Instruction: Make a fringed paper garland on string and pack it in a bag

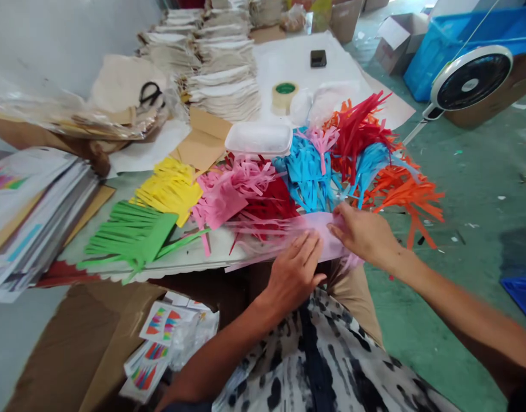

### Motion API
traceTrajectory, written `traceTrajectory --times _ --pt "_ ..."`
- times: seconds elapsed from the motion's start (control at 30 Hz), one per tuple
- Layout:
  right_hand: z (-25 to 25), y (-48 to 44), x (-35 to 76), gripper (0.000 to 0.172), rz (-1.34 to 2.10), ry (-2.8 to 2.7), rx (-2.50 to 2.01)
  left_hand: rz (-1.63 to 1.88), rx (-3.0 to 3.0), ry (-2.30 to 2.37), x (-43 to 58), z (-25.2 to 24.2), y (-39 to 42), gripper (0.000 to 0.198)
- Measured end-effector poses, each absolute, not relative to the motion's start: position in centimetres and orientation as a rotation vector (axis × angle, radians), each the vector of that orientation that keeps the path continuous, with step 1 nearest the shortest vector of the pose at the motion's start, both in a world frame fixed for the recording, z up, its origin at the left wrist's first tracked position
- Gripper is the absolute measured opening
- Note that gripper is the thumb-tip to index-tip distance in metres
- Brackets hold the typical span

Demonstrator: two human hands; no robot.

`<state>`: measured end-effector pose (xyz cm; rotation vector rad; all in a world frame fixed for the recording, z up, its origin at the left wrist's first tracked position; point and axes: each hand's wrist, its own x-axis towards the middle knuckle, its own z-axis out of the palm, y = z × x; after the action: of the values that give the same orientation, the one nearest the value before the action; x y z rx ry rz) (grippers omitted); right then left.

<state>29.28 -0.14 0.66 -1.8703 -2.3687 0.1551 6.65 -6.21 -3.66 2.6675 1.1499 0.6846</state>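
Observation:
A pale lilac fringed paper sheet [325, 228] lies at the table's front edge, its cut strips spread to the left. My left hand [296, 266] rests flat on it, fingers extended. At its right end, my right hand [366, 233] pinches the paper between thumb and fingers. Just beyond are fringed papers in blue [308, 177], dark red [271, 203] and pink [222, 197]. Farther left are a yellow fringe [171, 186] and a green fringe [130, 232]. Red fringe [361, 131] and orange fringe [404, 189] pile up at the right.
Behind the fringes are a clear plastic tray [258, 139], a tape roll [284, 97] and stacked cloth-like bundles [224, 86]. Black-handled scissors [150, 94] lie on plastic wrap. A fan [471, 83] stands right; a cardboard box [87, 343] with printed cards [160, 337] sits below.

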Motion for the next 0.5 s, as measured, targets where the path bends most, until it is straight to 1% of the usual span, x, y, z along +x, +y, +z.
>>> traceTrajectory --times 0.07,0.1,0.2,0.23,0.27,0.37,0.5 --pt "1.2 -1.6 29.2 0.035 -0.079 -2.414 -1.700 0.725 2.689 1.236 7.2 -5.8 -6.7 0.056" --pt "1.3 -2.5 29.3 0.040 -0.109 -2.464 -1.563 0.766 2.695 1.266 7.3 -6.4 -6.7 0.053" --pt "0.7 -4.7 29.6 0.060 0.095 -2.634 -1.191 0.873 2.669 1.243 6.7 -6.5 -6.5 0.049" --pt "0.3 -5.2 29.8 0.062 0.165 -2.654 -1.134 0.886 2.642 1.219 6.5 -6.1 -6.5 0.048" --pt "-0.2 -5.5 30.1 0.059 0.201 -2.645 -1.115 0.886 2.610 1.198 6.2 -5.6 -6.5 0.046" --pt "-1.4 -5.8 31.0 0.039 0.227 -2.542 -1.143 0.854 2.519 1.172 5.5 -4.0 -6.7 0.040" --pt "-1.1 -5.1 31.5 0.024 0.395 -2.481 -1.146 0.830 2.410 1.234 4.6 -2.5 -6.7 0.022"
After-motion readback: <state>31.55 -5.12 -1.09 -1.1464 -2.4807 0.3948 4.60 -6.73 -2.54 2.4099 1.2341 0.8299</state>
